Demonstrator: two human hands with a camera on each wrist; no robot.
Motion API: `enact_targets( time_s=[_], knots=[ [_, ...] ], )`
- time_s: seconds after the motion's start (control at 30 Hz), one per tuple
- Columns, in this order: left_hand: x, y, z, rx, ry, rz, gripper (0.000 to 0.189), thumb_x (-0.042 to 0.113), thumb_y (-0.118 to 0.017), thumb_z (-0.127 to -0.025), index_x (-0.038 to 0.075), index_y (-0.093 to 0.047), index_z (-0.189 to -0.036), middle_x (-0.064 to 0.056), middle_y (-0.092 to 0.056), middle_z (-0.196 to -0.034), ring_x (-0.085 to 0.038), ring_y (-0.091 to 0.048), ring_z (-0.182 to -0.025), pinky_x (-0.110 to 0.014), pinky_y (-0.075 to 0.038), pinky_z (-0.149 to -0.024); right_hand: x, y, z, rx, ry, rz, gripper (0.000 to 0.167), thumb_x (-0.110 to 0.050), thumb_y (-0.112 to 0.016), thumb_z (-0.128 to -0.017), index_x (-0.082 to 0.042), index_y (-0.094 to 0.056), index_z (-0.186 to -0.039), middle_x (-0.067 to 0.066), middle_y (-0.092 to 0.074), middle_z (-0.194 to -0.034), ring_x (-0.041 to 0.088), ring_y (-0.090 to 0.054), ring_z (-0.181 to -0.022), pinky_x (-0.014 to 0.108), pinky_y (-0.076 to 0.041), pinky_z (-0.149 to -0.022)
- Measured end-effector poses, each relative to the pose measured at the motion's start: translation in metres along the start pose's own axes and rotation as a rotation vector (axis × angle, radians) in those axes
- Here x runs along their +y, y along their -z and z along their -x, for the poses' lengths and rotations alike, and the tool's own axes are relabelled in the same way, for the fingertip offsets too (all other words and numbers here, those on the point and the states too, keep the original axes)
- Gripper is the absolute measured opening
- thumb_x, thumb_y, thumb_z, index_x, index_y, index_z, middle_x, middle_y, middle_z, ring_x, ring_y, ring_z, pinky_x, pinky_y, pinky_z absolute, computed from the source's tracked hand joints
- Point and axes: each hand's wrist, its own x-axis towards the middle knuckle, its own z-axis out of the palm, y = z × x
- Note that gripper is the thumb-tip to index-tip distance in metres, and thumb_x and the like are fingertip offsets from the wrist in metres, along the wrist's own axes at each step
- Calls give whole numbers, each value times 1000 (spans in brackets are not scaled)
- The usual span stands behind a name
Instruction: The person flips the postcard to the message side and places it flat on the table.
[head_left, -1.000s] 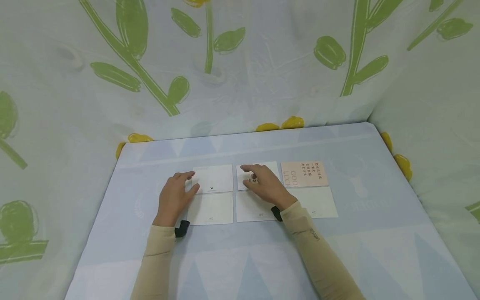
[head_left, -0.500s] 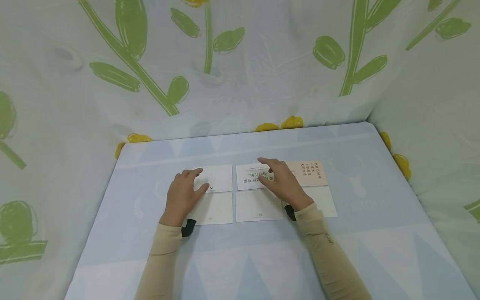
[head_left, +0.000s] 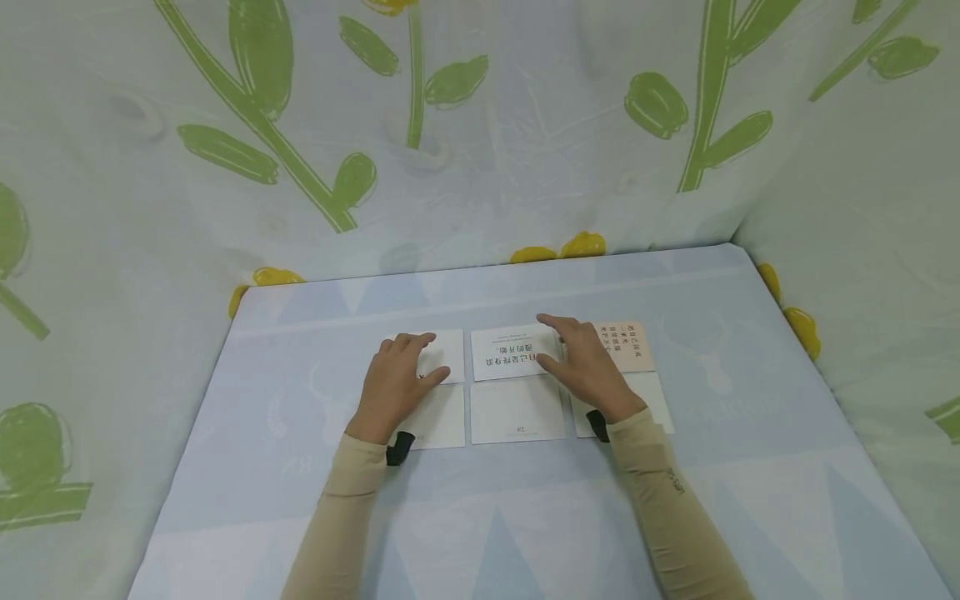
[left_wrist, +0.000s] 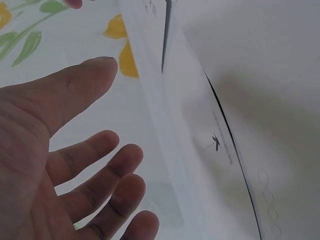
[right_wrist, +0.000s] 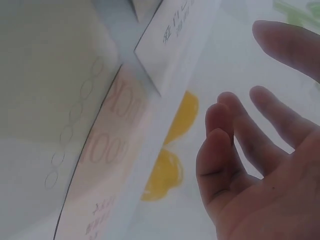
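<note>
Two rows of three cards lie on the table. My left hand [head_left: 393,385] hovers over the left column, partly covering its back white card [head_left: 452,346] and front white card [head_left: 448,421]. My right hand [head_left: 590,368] is above the right column, its thumb reaching over the edge of the middle back card with black lettering [head_left: 504,348]. Beneath it, the pink card [head_left: 636,348] and the front right white card [head_left: 654,398] are partly hidden. Both wrist views show thumb and fingers apart, slightly bent, with nothing between them.
The front middle white card [head_left: 517,410] lies uncovered between the hands. A pale blue patterned cloth covers the table [head_left: 480,492]. A white curtain [head_left: 525,167] with green leaves and yellow flowers rises behind and beside it.
Both hands have moved to the right above the cards. The lettered middle card is now mostly uncovered, while the left hand covers more of the left cards. The cards stay put.
</note>
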Motion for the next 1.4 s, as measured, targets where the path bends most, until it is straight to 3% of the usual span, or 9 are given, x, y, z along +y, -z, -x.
enact_targets(
  time_s=[0.6,1.2,1.4],
  knots=[
    [18,-16,-18,-65,-22,-39,63,48,-74,-83,13,-59,-133,-12,-61,-128,-36,-53,-112,-45,-46,-97,18,4,4,22,14,39,67,-22,-72,-88,-16,-42,-148,12,-48,-148,32,-47,-126,49,-40,-107],
    [30,-32,-39,-189,-33,-25,74,50,-77,-79,14,-54,-139,-12,-54,-136,-33,-44,-122,-46,-39,-106,21,8,-2,-88,19,122,78,-27,-75,-86,-17,-34,-152,11,-41,-153,37,-43,-126,53,-36,-105],
    [34,-38,-45,-237,-32,-48,79,54,-76,-79,13,-51,-142,-12,-51,-140,-34,-39,-127,-47,-35,-110,19,5,-10,-113,28,153,79,-26,-76,-85,-15,-35,-152,11,-43,-153,35,-45,-125,49,-36,-105]
  ],
)
